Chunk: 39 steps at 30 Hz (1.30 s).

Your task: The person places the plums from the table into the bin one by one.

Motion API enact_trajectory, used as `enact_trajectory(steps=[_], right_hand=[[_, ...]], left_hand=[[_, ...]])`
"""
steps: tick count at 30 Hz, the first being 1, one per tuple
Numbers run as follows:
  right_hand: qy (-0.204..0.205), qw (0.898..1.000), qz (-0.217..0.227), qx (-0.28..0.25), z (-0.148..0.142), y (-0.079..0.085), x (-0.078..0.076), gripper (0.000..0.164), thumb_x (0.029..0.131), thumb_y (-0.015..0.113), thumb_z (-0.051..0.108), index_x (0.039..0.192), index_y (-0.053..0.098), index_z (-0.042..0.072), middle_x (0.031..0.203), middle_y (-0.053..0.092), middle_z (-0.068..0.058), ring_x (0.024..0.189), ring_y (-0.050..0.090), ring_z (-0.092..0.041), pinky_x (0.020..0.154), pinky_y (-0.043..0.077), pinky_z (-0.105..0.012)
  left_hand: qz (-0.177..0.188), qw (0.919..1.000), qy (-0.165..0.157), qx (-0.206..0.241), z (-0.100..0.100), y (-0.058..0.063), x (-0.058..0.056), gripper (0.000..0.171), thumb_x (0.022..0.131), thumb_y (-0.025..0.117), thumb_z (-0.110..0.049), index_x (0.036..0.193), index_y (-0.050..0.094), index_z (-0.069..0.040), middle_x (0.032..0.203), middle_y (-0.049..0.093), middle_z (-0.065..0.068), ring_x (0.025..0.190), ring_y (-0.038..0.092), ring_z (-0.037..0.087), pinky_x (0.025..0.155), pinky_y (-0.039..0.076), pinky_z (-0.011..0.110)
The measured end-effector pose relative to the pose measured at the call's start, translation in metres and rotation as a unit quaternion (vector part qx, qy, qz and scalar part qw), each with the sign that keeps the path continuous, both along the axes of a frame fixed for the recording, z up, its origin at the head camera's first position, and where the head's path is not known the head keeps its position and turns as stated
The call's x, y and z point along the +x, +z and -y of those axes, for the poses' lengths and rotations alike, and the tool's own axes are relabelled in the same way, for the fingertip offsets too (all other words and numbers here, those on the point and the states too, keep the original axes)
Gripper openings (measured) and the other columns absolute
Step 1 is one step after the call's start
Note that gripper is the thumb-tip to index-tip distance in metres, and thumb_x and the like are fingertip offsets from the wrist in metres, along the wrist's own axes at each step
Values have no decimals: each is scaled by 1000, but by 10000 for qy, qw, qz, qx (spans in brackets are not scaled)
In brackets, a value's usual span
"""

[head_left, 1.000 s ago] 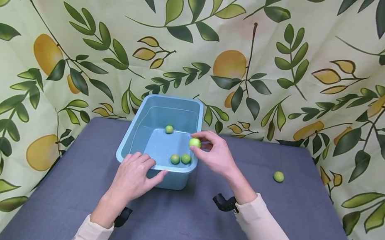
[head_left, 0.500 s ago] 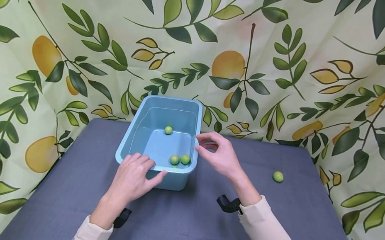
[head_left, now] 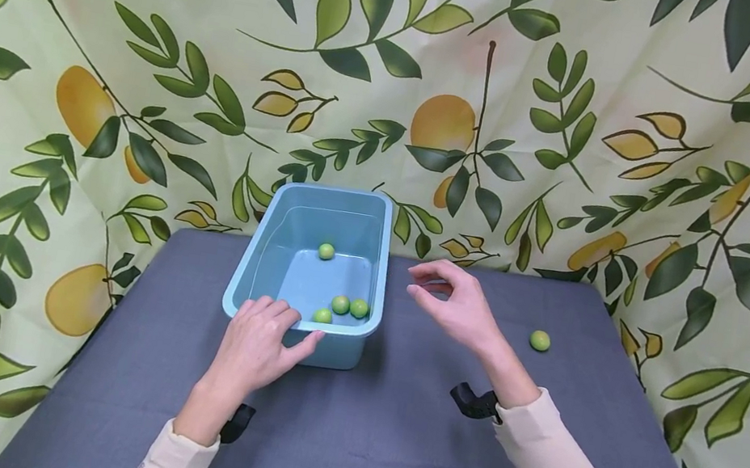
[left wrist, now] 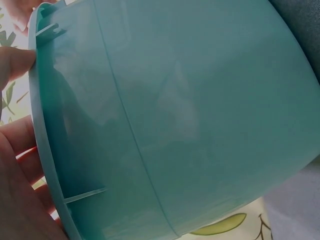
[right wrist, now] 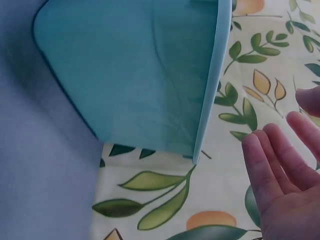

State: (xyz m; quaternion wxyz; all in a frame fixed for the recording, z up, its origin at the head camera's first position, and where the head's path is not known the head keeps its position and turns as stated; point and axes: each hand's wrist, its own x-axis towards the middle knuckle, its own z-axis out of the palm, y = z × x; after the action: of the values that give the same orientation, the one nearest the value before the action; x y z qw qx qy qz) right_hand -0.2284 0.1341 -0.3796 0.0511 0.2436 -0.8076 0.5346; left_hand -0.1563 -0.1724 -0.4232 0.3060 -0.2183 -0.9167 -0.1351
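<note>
A light blue plastic bin [head_left: 346, 344] holds several small green limes [head_left: 340, 305]. One of them lies toward the back, the others near the front wall. On the bin's front rim rests my left hand [head_left: 256, 346], its fingers lying over the edge and the thumb spread along it; the left wrist view shows the fingers [left wrist: 22, 135] passing behind the rim. To the right of the bin, my right hand [head_left: 456, 302] hovers with nothing in it, fingers loosely bent. Another lime [head_left: 540, 340] lies alone on the table, right of that hand.
A dark grey-blue cloth covers the table [head_left: 385, 448]. Behind and at both sides hangs a curtain [head_left: 366, 102] printed with leaves and orange fruit, close to the bin's back. Black straps [head_left: 475, 402] sit around the wrists.
My right hand let a lime go into the bin, where it now lies near the front wall. That hand then moved right, away from the rim. The left hand stayed in place.
</note>
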Motion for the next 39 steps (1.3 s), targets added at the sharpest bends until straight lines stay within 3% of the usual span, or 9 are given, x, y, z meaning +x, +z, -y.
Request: enact_trajectory(steps=[7,14,32,39], right_hand=[[-107,9993,-53,355,-12,3,2,24,93,73,11,116,71,6,114,68,-7,103,67,-22,96,51,-48],[-272,9947,-374,923,-23,1,2,22,93,71,12,115,72,8,112,68,-4,101,67,-21,94,53,-42],[-629,9763,-680,1958,-56,-21,-5,19,93,70,14,110,73,5,107,67,-9,98,64,-28,88,53,-49],[-866,9707,-561,2171,-73,-30,-10,19,93,69,13,110,73,3,109,66,-13,99,62,-33,87,51,-49]], left_hand=[[84,10000,26,-3,0,0,0,36,85,73,-42,81,72,-7,76,65,3,71,55,25,66,42,38],[38,10000,15,26,0,-1,0,35,84,73,-42,81,72,-7,75,64,3,71,54,25,65,42,38],[9,10000,4,55,1,-2,-1,35,83,73,-42,80,71,-7,75,64,3,69,53,24,64,40,37],[-30,10000,-16,58,1,-2,0,35,84,72,-42,81,72,-7,75,64,3,69,53,24,63,40,37]])
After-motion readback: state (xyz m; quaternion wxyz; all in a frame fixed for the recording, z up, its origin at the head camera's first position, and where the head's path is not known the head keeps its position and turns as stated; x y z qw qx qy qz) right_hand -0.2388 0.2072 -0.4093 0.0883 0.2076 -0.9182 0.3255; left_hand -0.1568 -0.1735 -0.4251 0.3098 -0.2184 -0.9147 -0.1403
